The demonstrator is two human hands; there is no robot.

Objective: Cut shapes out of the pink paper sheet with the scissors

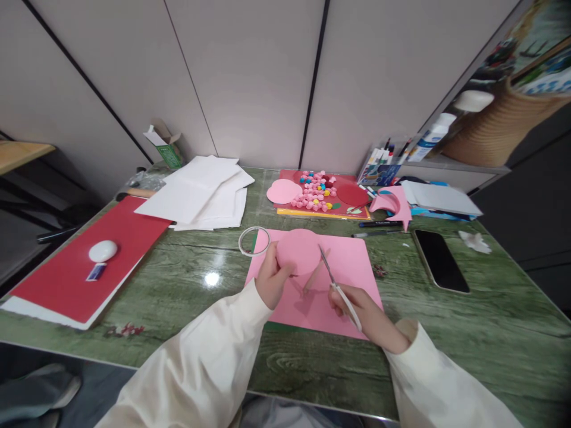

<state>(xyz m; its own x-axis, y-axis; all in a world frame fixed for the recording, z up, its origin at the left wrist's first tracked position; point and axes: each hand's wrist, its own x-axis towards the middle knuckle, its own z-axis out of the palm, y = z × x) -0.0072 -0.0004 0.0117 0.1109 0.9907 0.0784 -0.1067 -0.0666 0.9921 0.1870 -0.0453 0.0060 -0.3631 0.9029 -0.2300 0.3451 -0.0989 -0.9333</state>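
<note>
Near the middle of the table, my left hand [272, 279] grips a round piece of pink paper [300, 249] by its lower left edge. My right hand [357, 309] has its fingers closed on a pair of scissors [344, 300] with white handles. The blades point up and to the left and meet the right edge of the pink circle. Below both hands lies a flat sheet of pink paper [352, 255]. A thin pink offcut [316, 274] hangs between the circle and the scissors. Left of the circle lies a roll of tape [254, 241], overlapping the sheet's corner.
Small pink, yellow and blue pieces [314, 193] lie on a red sheet at the back. White papers [196, 190] and a red sheet [66, 285] are on the left. A phone [441, 260], a curved pink offcut [397, 205] and pens [379, 224] are on the right.
</note>
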